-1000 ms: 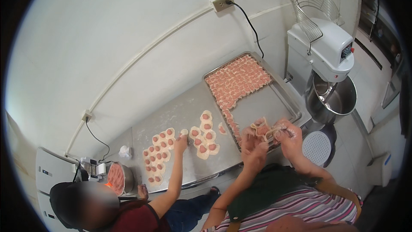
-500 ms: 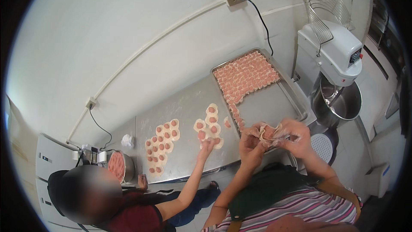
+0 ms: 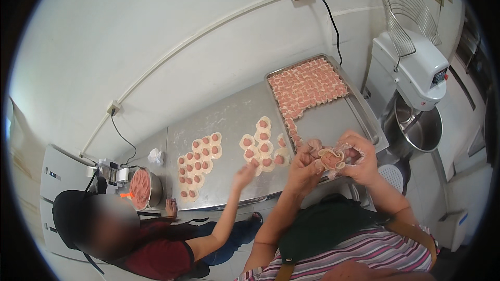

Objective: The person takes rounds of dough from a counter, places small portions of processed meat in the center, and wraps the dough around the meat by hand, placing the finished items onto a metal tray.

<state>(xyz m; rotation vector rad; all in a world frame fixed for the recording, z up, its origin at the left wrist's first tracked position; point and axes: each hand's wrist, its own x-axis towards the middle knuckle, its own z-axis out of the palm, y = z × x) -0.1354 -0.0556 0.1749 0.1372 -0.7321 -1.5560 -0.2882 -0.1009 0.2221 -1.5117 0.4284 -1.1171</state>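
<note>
We wear a short-sleeved shirt striped in pink, white and dark lines, with a dark green apron bib over the chest and a tan strap crossing it; our forearms are bare down to the left hand (image 3: 304,169) and right hand (image 3: 362,161), ungloved

The setting was a commercial food-preparation kitchen. A stainless-steel worktable (image 3: 229,119) stood against a white wall. On its right end lay a baking tray (image 3: 364,119) of filled dumplings (image 3: 307,86). Right of the table stood a dough mixer (image 3: 416,83).
</note>
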